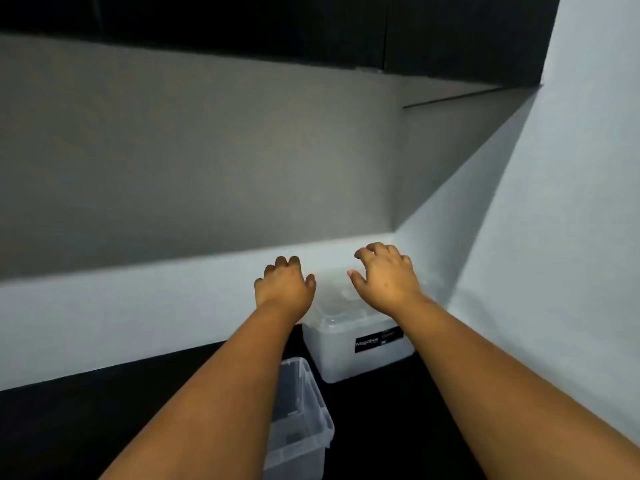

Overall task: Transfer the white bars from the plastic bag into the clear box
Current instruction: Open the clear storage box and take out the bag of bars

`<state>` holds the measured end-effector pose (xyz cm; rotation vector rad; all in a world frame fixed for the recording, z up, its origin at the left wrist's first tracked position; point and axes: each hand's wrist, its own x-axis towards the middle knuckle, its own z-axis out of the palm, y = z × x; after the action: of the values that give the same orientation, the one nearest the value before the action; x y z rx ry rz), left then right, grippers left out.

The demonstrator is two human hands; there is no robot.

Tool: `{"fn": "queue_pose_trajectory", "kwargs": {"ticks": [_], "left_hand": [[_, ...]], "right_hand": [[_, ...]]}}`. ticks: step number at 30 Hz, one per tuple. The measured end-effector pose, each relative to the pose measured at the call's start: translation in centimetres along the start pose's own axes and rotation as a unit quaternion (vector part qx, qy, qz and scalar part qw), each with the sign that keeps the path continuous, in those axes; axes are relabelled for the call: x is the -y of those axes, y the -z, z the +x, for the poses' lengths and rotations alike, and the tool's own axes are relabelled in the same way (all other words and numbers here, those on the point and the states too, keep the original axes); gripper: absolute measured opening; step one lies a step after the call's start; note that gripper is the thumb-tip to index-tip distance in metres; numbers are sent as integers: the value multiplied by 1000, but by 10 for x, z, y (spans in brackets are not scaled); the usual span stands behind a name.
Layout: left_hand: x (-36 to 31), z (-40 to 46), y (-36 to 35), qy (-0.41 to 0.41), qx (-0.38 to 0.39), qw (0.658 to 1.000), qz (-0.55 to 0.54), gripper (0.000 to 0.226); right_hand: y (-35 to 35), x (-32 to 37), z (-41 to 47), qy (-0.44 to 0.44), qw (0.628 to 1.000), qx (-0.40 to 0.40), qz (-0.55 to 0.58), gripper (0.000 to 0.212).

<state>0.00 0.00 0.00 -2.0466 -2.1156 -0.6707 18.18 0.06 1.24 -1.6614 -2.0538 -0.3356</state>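
Observation:
A translucent box with a lid (pixel 341 358) and a black label stands on the dark counter against the back wall. My right hand (pixel 384 277) hovers over its lid with fingers spread and loosely curled, holding nothing. My left hand (pixel 284 285) is at the box's left top edge, fingers bent downward; whether it touches the box I cannot tell. A second clear box (pixel 304 434), open and without a lid, sits nearer to me, partly under my left forearm. No plastic bag and no white bars are in view.
The black counter (pixel 381 431) runs into a corner of pale walls (pixel 554 271) at the right. A dark cabinet or shelf (pixel 311 26) hangs overhead.

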Motion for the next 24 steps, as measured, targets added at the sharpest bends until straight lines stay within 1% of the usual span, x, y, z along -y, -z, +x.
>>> {"fn": "queue_pose_trajectory", "kwargs": {"ticks": [2,5,7,10,13,15,19,24], "left_hand": [[-11,7,-21,16,50,999,10,45],[-25,20,-61,50,99,994,-10,40],[-29,30,-82,86,115,989,-32,39],[-33,45,-102,176,119,974,-84,41],[-30,56,-115,263,101,945,-168,45],[-28,58,-121,290,97,929,-206,47],[-24,55,-120,279,94,935,-195,58],[-23,37,-118,254,74,945,-193,66]], "right_hand": [[-13,-23,-1,-19,999,38,0,45],[-47,-66,-2,11,993,114,7,50],[-66,-85,-2,44,987,151,16,55],[-90,-109,1,77,982,171,15,61],[-109,-124,3,101,982,155,35,58],[-122,-131,1,115,983,132,56,54],[-142,-140,-8,122,984,54,116,45],[-148,-154,-25,108,979,-2,170,42]]}}
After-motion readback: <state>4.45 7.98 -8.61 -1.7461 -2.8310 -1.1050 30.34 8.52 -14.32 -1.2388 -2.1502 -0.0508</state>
